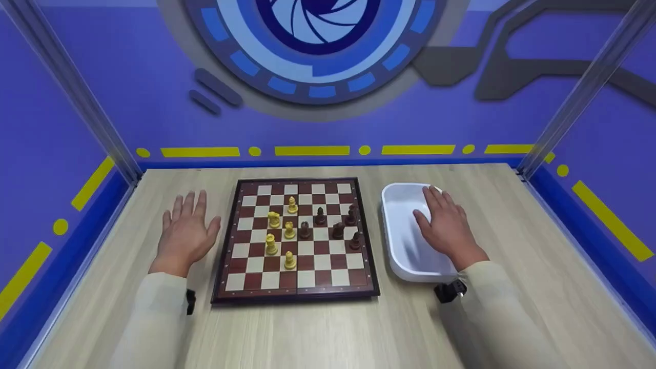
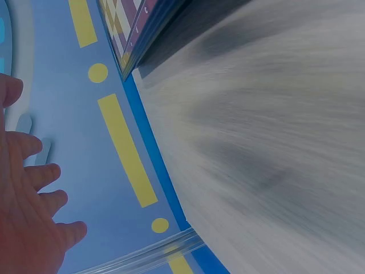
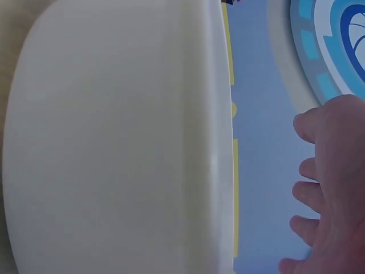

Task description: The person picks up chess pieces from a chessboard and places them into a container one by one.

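Note:
My left hand is left of the chessboard, palm down with fingers straight and spread, holding nothing. My right hand overlaps the right side of a white plastic tray, its fingers extended and nothing in them. On the board stand several cream chess pieces, among them a knight and a pawn. Several dark brown pieces, such as a pawn and a knight, stand toward its right side. In the right wrist view the tray's outer wall fills much of the frame.
Everything sits on a light wood-grain table. Blue-purple panels with yellow dashes enclose it at the back and both sides, with clear corner posts. A black strapped device is worn at the right wrist.

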A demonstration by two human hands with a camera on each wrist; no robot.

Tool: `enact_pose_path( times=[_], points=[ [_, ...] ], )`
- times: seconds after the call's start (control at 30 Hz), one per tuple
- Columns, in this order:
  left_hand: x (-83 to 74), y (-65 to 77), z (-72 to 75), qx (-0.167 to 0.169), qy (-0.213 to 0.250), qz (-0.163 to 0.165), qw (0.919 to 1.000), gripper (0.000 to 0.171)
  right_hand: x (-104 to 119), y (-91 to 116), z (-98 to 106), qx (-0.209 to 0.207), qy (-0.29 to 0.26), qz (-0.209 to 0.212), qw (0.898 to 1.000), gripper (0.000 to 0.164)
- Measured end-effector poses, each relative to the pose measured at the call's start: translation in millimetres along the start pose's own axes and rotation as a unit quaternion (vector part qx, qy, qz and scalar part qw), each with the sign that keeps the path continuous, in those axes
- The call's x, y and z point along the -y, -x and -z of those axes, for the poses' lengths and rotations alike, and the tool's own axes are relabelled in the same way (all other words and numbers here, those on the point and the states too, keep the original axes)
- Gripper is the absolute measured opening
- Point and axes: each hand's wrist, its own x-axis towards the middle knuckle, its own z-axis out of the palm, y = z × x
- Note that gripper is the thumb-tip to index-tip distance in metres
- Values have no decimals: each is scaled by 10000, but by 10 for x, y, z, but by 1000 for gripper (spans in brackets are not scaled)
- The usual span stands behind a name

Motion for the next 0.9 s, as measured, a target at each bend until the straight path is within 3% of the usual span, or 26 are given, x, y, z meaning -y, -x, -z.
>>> enact_pose_path(
  times=[0.43, 0.9],
  points=[
    [-53, 38, -115, -144, -38, -33, 9999, 67, 125, 13, -55, -133, -40, 58, 9999, 63],
    [-131, 56, -297, 0, 581, 286, 9979, 68, 248, 43, -188, -462, -386, 400, 9974, 58]
  ],
)
